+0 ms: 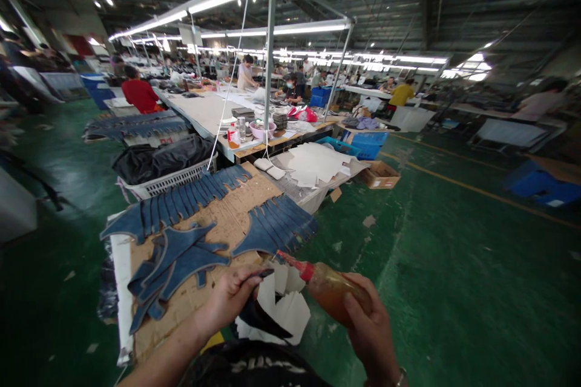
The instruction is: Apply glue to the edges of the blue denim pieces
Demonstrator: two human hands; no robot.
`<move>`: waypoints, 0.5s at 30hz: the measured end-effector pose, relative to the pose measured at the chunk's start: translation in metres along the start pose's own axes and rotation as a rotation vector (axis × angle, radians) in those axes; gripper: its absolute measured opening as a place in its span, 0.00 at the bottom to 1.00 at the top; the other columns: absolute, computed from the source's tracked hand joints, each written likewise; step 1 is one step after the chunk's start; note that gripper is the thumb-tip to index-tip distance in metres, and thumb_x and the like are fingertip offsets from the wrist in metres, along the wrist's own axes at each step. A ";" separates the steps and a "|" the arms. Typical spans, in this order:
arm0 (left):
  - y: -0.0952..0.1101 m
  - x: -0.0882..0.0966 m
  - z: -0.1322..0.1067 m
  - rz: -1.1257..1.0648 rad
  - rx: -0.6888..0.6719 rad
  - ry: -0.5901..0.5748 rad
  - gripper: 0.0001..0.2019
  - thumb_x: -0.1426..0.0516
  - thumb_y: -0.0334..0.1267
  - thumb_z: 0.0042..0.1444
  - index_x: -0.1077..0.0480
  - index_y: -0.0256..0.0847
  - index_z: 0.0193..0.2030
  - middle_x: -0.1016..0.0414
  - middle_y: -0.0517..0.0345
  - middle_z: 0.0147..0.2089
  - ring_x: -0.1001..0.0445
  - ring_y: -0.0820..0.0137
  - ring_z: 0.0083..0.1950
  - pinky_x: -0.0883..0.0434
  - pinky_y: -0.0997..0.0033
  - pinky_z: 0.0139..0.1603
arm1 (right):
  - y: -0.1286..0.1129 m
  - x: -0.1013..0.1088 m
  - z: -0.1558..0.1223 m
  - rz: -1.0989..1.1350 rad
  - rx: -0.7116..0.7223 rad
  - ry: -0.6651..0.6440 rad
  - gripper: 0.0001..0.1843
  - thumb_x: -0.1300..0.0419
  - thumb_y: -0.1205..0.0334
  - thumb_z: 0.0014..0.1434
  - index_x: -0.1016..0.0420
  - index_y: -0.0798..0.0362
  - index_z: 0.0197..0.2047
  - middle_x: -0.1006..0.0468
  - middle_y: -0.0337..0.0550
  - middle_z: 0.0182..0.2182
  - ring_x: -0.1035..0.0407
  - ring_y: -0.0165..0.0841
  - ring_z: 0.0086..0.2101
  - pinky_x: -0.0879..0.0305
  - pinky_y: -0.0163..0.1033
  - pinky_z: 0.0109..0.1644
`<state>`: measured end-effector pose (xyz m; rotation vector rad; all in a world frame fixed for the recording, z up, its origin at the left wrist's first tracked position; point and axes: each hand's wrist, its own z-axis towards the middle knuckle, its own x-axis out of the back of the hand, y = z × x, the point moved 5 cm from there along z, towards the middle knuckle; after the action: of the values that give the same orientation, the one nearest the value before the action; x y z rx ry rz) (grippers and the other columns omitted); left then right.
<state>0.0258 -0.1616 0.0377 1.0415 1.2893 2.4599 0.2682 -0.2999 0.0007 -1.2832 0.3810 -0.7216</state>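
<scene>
Bottle [336,292] encircled by fingers of the right hand [370,323]; dark piece [263,319] pinched in left hand [232,293], hanging below its fingers.

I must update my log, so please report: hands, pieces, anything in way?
Left hand pinching dark piece. Right hand gripping amber bottle, red nozzle pointing up-left. Loose blue pieces beside left hand; nothing visibly blocking.
</scene>
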 end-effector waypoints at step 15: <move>0.025 0.014 -0.002 0.603 -0.563 0.116 0.17 0.52 0.22 0.59 0.34 0.39 0.51 0.23 0.59 0.32 0.24 0.74 0.31 0.29 0.56 0.57 | 0.006 -0.015 -0.008 0.197 -0.102 -0.338 0.17 0.36 0.46 0.49 0.22 0.48 0.37 0.24 0.43 0.34 0.29 0.38 0.35 0.32 0.38 0.38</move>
<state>0.0181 -0.1717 0.0630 1.2554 0.2426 3.0675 0.2540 -0.2950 -0.0089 -1.4129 0.2646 -0.3137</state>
